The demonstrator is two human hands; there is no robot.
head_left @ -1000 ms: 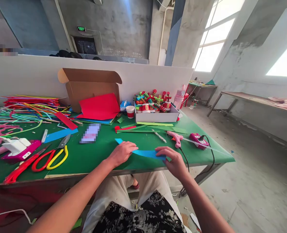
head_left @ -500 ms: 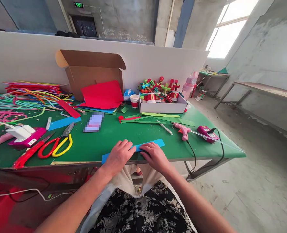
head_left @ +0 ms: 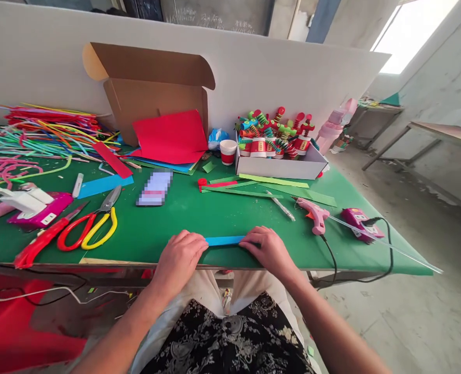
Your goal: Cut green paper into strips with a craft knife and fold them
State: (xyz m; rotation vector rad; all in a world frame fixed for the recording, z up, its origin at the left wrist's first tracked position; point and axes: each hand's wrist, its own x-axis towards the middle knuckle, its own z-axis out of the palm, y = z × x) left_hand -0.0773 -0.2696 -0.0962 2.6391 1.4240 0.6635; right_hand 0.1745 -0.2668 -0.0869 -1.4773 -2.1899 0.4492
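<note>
Fingers (head_left: 257, 238) left and right hold the blue strip (head_left: 226, 241) between them.

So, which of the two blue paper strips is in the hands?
The blue paper strip held between the left hand and right hand, near the front edge of the table. The other strip lies untouched to the left, beside the scissors.

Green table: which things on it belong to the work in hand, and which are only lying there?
In use: blue strip, held by left hand and right hand.

Seemingly just lying about: scissors, pink glue gun, paper cup, red sheet.
</note>
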